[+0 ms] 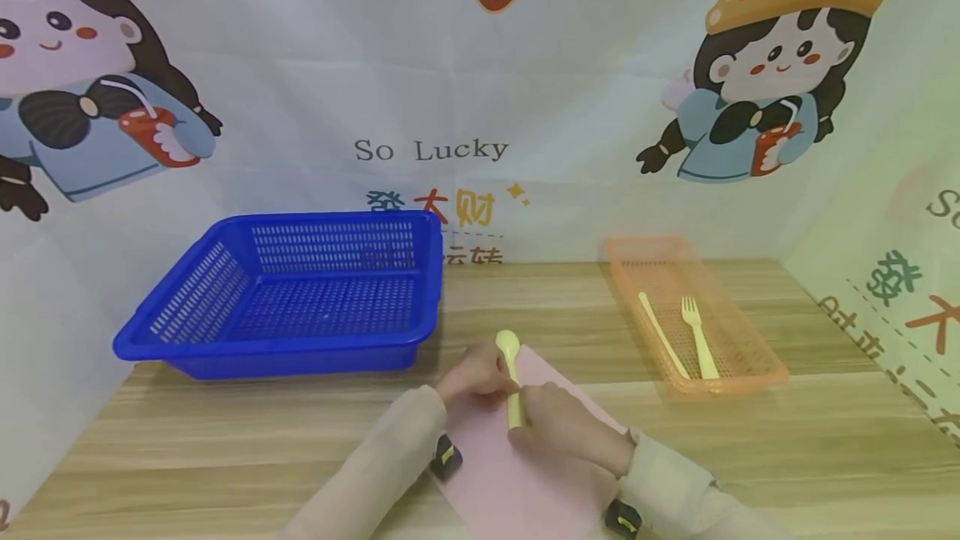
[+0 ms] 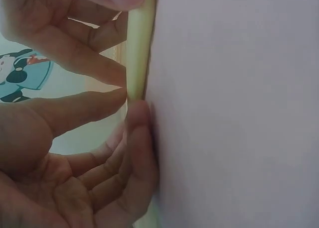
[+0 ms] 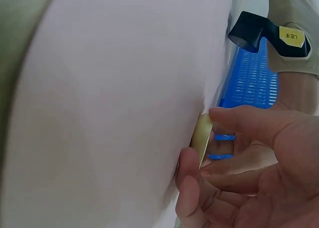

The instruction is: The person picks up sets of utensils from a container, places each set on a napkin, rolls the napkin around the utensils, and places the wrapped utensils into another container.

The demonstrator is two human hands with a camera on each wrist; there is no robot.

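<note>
A pale yellow plastic spoon point(image 1: 514, 411) is held between both hands, its bowl pointing away toward the back wall. My left hand point(image 1: 474, 375) pinches the spoon near its neck with thumb and finger. Lower on the handle, my right hand point(image 1: 558, 419) grips it from the right. In the left wrist view the fingertips of both hands meet the yellow handle point(image 2: 139, 49) close together. The right wrist view has the handle end point(image 3: 201, 133) between the right thumb and fingers. A pink sheet point(image 1: 525, 482) lies under the hands, right beside the spoon.
A large blue basket point(image 1: 300, 348) stands at the left. At the right, an orange basket point(image 1: 645, 248) holds a yellow fork point(image 1: 697, 336) and a thin yellow utensil point(image 1: 663, 336), perhaps a knife. A printed cloth point(image 1: 570, 107) backs the wooden table point(image 1: 187, 448).
</note>
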